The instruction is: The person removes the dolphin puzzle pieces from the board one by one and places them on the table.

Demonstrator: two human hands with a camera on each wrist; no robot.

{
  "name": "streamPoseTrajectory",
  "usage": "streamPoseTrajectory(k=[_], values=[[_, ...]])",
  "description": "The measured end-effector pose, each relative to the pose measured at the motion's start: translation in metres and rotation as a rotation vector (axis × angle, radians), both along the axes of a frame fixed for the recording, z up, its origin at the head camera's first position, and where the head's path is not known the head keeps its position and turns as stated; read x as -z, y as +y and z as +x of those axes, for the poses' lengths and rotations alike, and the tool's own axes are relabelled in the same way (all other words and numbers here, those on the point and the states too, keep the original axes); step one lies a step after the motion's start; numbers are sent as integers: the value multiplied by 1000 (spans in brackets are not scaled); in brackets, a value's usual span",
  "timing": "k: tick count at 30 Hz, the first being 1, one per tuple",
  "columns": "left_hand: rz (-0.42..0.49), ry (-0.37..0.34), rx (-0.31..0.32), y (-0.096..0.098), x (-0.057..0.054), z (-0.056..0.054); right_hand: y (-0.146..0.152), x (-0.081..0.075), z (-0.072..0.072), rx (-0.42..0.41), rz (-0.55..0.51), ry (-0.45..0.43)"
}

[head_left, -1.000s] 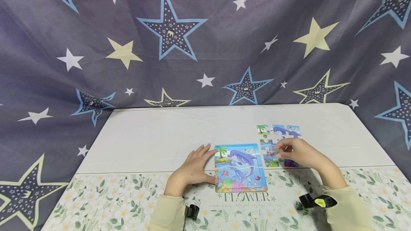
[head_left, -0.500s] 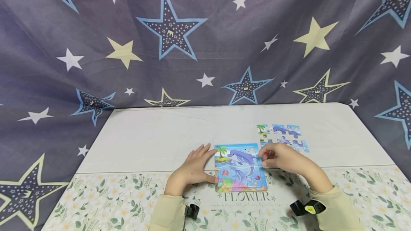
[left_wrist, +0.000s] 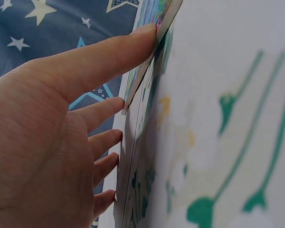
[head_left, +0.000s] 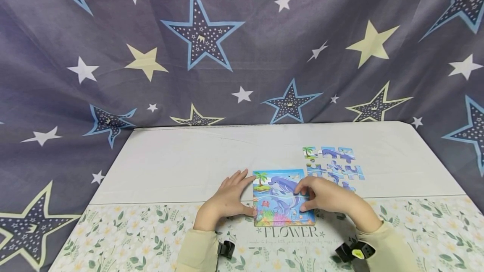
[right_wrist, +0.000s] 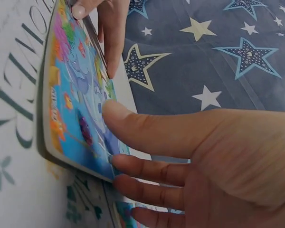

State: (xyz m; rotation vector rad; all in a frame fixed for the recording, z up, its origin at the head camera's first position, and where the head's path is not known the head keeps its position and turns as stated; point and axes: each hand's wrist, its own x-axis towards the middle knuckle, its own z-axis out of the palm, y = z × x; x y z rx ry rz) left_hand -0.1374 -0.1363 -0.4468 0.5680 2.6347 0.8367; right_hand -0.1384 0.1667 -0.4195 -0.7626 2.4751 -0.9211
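Note:
A square dolphin jigsaw board (head_left: 280, 217) lies on the table, its picture showing palm, crab and coral. My left hand (head_left: 228, 198) steadies its left side, with thumb and index fingertip touching the edge and the fingers spread. My right hand (head_left: 327, 194) reaches over the board's right part. Its thumb and index finger stand apart near the dolphin's tail, and no piece shows between them. In the right wrist view the thumb (right_wrist: 147, 133) is at the picture surface; the index finger is mostly hidden behind it. Loose puzzle pieces (head_left: 329, 153) lie beyond, some partly hidden by my right hand.
The table has a white far part (head_left: 189, 163) and a flower-printed cloth (head_left: 132, 230) in front, with lettering below the board. A dark star-patterned curtain (head_left: 242, 62) hangs behind. A black band (head_left: 355, 252) sits on my right wrist, another (head_left: 226, 249) on the left.
My right hand has moved left and toward me, from the loose pieces onto the board, and its thumb and index finger have spread. The left hand and board have stayed put.

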Motion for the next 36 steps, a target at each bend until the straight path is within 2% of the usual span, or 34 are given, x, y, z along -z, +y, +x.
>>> streamPoseTrajectory(k=[9, 12, 23, 29, 36], values=[[2, 1, 0, 0, 0, 0, -6, 4, 2, 5, 85, -20], [1, 2, 0, 0, 0, 0, -7, 6, 3, 11, 106, -2], [2, 2, 0, 0, 0, 0, -10, 6, 6, 27, 128, 9], [0, -3, -2, 0, 0, 0, -7, 6, 4, -12, 71, 11], [-6, -5, 1, 1, -1, 0, -1, 4, 1, -67, -39, -38]])
